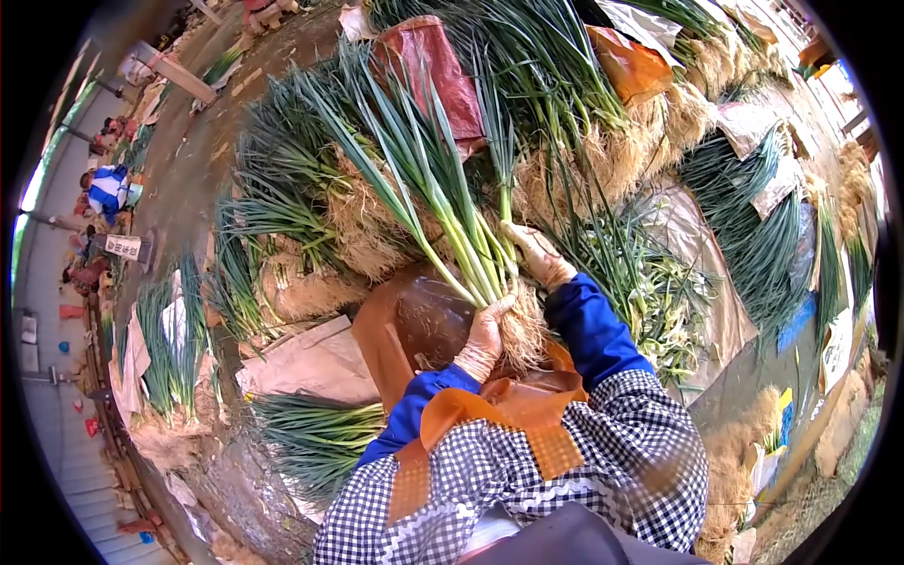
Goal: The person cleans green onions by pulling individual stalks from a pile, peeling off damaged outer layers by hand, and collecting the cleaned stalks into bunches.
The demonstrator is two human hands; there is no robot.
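My left hand (483, 343), in a pale glove, is closed around a bunch of green onions (450, 224) just above their tangled roots (524, 331). The long green leaves fan away from me, up and to the left. My right hand (539, 258), also gloved, is closed at the bunch's right side, on a separate green onion stalk (506, 200) that stands almost straight. Its fingertips are partly hidden behind the stalk. Below the hands, an orange-brown plastic sheet (381, 325) covers my lap.
Heaps of rooted green onions (363, 221) lie ahead and to the left. Stripped leaves (673, 306) lie on a brown sheet (702, 254) at right. A trimmed pile (315, 431) lies near my left elbow. A red plastic sack (433, 80) rests ahead. People sit far left.
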